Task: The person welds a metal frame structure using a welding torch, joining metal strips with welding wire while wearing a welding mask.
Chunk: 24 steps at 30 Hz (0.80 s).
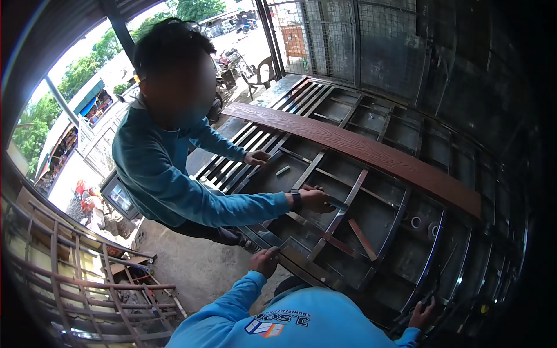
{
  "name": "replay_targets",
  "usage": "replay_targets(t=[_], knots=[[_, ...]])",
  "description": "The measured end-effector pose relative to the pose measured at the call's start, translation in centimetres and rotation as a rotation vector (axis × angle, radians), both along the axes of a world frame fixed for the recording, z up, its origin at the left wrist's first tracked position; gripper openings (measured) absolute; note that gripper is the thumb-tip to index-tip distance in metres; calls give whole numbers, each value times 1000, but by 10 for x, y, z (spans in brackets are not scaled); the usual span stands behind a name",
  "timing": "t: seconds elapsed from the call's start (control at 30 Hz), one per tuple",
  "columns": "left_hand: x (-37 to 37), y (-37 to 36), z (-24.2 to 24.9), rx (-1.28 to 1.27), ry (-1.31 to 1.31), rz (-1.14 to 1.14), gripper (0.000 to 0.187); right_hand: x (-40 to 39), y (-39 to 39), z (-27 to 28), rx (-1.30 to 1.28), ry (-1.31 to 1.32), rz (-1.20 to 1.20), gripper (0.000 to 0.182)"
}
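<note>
A large metal gate frame (pixel 371 220) lies flat in front of me. My left hand (pixel 264 261) grips its near edge, fingers curled over a steel bar. My right hand (pixel 423 315) holds the same near edge further right, partly in shadow. A long brown wood-grain plank (pixel 360 148) lies diagonally across the frame. Opposite me, a person in a teal long-sleeved shirt (pixel 168 174) leans over the frame. One of their hands (pixel 315 200) presses a small tool onto a crossbar, and the other hand (pixel 256 158) rests on the slats.
A curved metal grille (pixel 75 284) stands at the lower left. A plastic chair (pixel 262 72) and a motorbike (pixel 229 61) sit by the open doorway. Wire mesh panels (pixel 348 35) line the back wall. Bare concrete floor (pixel 191 267) shows left of the frame.
</note>
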<state>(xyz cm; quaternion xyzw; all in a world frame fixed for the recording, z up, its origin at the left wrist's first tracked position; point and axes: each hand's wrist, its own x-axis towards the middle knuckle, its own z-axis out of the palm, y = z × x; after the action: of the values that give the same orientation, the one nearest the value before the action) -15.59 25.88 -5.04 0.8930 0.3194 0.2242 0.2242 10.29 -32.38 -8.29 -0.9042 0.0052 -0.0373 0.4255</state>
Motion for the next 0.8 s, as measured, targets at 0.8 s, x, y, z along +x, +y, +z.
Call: replay_targets(t=[0.8], knots=[[2, 2, -3, -29, 133, 4, 30, 4, 32, 48, -380, -658, 45, 51]])
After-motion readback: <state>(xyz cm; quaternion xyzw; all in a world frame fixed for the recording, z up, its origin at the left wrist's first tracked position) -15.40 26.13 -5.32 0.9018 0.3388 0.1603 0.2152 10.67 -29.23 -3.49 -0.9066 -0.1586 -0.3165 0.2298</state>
